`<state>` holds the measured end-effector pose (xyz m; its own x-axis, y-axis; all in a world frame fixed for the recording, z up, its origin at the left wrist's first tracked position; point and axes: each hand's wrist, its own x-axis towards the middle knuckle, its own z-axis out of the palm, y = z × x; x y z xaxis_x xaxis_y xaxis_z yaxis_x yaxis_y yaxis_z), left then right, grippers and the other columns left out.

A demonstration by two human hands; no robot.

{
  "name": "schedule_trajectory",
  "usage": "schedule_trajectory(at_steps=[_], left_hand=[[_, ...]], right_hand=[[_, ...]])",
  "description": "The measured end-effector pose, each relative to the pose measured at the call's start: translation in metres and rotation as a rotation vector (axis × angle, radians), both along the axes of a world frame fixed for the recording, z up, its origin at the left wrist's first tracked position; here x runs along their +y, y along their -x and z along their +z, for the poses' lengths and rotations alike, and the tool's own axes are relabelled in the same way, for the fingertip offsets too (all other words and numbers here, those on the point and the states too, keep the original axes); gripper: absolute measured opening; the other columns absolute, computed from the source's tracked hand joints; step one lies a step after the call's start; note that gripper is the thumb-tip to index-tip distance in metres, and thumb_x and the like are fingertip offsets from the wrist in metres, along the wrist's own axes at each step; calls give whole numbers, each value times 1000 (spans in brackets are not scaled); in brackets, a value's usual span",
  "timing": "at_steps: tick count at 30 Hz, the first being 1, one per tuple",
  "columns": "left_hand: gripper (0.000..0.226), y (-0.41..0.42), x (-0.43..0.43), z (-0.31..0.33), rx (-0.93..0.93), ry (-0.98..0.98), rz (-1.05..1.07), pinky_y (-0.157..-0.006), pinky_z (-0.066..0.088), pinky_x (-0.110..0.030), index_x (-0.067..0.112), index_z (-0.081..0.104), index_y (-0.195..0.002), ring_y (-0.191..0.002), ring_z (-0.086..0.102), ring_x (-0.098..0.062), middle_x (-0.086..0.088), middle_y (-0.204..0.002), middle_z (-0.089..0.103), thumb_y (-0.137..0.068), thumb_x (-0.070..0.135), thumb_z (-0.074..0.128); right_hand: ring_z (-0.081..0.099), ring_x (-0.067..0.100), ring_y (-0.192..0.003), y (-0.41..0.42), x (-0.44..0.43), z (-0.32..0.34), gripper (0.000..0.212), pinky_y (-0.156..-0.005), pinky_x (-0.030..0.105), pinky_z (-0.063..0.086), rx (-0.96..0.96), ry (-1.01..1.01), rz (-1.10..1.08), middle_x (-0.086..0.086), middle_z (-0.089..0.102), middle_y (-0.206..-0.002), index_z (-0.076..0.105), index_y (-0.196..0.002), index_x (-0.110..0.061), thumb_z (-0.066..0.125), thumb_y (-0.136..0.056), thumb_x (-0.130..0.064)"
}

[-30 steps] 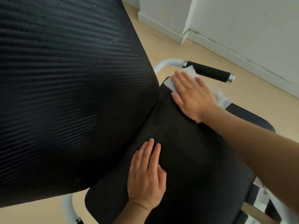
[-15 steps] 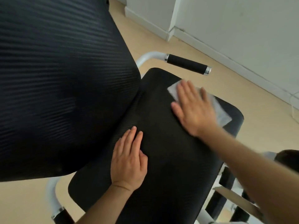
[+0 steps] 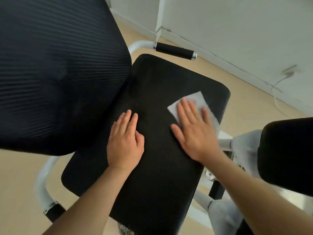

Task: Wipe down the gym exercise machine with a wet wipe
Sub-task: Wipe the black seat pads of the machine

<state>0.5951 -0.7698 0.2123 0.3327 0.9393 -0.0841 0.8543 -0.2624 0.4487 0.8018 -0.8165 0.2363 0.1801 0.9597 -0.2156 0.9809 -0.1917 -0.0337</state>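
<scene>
Wipe (image 3: 197,99) lies flat under right hand (image 3: 194,131) on seat pad (image 3: 152,184).

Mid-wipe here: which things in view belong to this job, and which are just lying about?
Job: wet wipe under the flat right hand; left hand resting on the seat pad; backrest; handle grip; roller pad.
Lying about: white cable by the wall.
</scene>
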Motion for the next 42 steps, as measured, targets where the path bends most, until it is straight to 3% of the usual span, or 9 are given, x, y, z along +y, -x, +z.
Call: schedule_trajectory(at_steps=[6, 12, 16, 18, 22, 26, 31, 37, 42], left_hand=[[57, 59, -72, 20, 2, 133, -138, -115, 30, -41, 24, 37, -147, -146, 18, -15, 0, -157, 29, -92, 17, 49], [47, 129, -127, 20, -2, 161, 12, -108, 38, -32, 25, 50, -139, -142, 31, -15, 2, -151, 39, -93, 26, 54], [21, 142, -137, 34, -188, 307, 314, -90, 29, 1, 23, 70, -98, -115, 49, 10, 11, -132, 58, -88, 7, 60], [23, 163, -143, 39, -234, 331, 521, -72, 36, -6, 21, 65, -81, -85, 55, 5, 8, -112, 68, -84, -1, 59], [37, 190, -165, 40, -197, 296, 486, -86, 41, -20, 19, 69, -104, -107, 59, -10, 8, -122, 64, -83, -8, 54], [45, 174, -173, 39, -232, 323, 453, -96, 37, -17, 25, 62, -125, -128, 45, -6, 16, -141, 45, -90, 0, 50], [58, 155, -161, 32, -307, 305, 523, -98, 37, -19, 25, 55, -130, -133, 40, -8, 11, -144, 43, -81, -6, 50], [46, 140, -131, 31, -341, 180, 685, -81, 42, -21, 17, 55, -112, -105, 48, -9, 9, -123, 54, -75, -10, 53], [45, 98, -122, 27, -58, 184, 438, -108, 35, -34, 19, 58, -128, -136, 37, -22, -4, -145, 42, -84, 8, 61]], right_hand=[[8, 14, -150, 58, -94, 9, 63, -118, 45, 4, 100, 123, 684, -4, 17, -162, 15, -156, -24, 18, -102, -56], [-7, 16, -150, 46, -25, 4, 72, -121, 47, 2, -1, 6, -209, 2, 0, -165, 3, -157, -18, -1, -97, -59], [-24, 15, -146, 214, -84, -5, 62, -117, 46, -15, 166, 108, 195, -2, -14, -162, -5, -155, -20, 5, -102, -51], [-32, 10, -141, 248, -103, 1, 59, -115, 43, -22, 244, 189, 380, -7, -22, -159, -10, -154, -24, 7, -103, -50], [-23, 5, -145, 175, -61, -2, 60, -118, 36, -13, 180, 179, 569, -13, -14, -161, -11, -152, -34, 1, -97, -54], [-12, 12, -149, 161, -17, -2, 64, -122, 41, -3, 18, 97, 101, -4, -6, -164, -3, -156, -22, 4, -100, -51], [-19, 12, -147, 236, -30, -12, 61, -120, 44, -12, 97, 146, 477, -5, -15, -161, -9, -154, -22, 6, -101, -50], [-11, 10, -149, 244, -22, -19, 58, -120, 42, -11, 241, 210, 854, -5, 0, -164, 6, -156, -20, 16, -103, -40], [-8, 5, -148, 112, 48, -12, 62, -123, 42, 2, 156, 109, 670, -9, 4, -163, 9, -156, -27, 13, -99, -50]])
